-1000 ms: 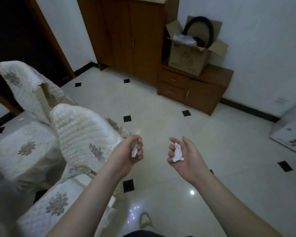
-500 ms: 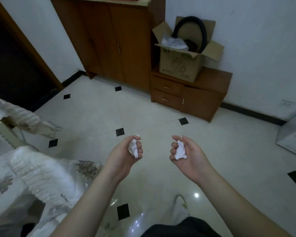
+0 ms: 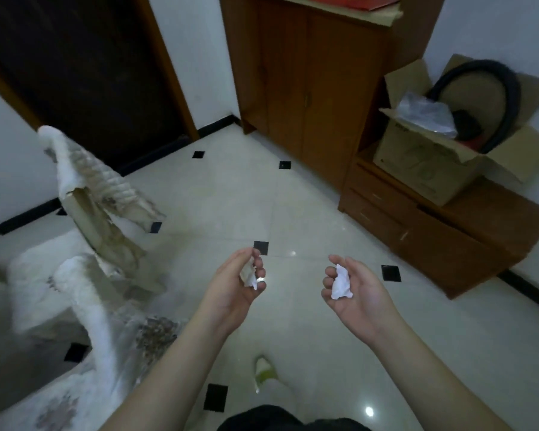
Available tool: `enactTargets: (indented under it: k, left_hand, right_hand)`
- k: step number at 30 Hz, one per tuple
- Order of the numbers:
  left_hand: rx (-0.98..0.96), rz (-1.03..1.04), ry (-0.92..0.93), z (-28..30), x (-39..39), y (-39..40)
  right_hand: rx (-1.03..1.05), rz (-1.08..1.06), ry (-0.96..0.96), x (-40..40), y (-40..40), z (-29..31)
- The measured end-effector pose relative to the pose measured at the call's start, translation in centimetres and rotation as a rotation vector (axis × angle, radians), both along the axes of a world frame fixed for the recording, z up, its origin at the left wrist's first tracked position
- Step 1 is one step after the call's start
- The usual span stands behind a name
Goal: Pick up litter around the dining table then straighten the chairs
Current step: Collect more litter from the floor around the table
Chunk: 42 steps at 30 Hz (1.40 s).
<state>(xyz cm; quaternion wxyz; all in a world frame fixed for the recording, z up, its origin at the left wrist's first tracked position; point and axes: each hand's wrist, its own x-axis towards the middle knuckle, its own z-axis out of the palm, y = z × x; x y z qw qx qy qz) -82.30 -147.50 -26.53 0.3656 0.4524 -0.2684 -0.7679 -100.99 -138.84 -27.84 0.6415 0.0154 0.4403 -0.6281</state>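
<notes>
My left hand (image 3: 234, 287) is held out over the floor with its fingers curled around a small crumpled white paper scrap (image 3: 250, 276). My right hand (image 3: 360, 295) is palm up beside it, fingers bent over a second crumpled white paper scrap (image 3: 340, 283). The two hands are apart, at about the same height. To the left stand two chairs in quilted white covers: a nearer chair (image 3: 91, 309) by my left forearm and a farther chair (image 3: 84, 181) behind it. Both are blurred.
A tall wooden cabinet (image 3: 305, 85) stands at the back. A low drawer unit (image 3: 433, 225) to its right carries an open cardboard box (image 3: 442, 163). A dark doorway (image 3: 84, 66) is at the back left. My slippered foot (image 3: 266, 373) shows on the glossy tiled floor (image 3: 231, 197).
The view has swung to the right and back, so the chairs and cabinet shifted in frame. Both hands kept hold of their paper scraps and stayed side by side.
</notes>
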Motion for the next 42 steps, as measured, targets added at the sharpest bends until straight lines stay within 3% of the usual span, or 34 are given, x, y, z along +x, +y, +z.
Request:
enactTargets:
  k: [5,11,24,34,42]
  left_hand:
    - [0.033,0.127,0.16,-0.1,1.6,-6.9]
    - [0.073,0.265,0.217,-0.4,3.3,-15.5]
    - [-0.095,0.347,0.184,-1.0,0.6,-33.2]
    - [-0.144,0.428,-0.016,0.8,-4.9,-46.5]
    - [-0.186,0.591,0.112,1.3,-3.0,-54.1]
  right_hand:
    - [-0.027,0.138,-0.022,1.5,-10.5,0.0]
    - [-0.009,0.268,0.061,3.5,-22.4,0.6]
    - [-0.008,0.333,0.039,0.6,-43.0,1.2]
    - [-0.027,0.46,-0.001,-5.9,-59.4,2.2]
    - [-0.035,0.657,-0.033,-1.6,-69.5,2.1]
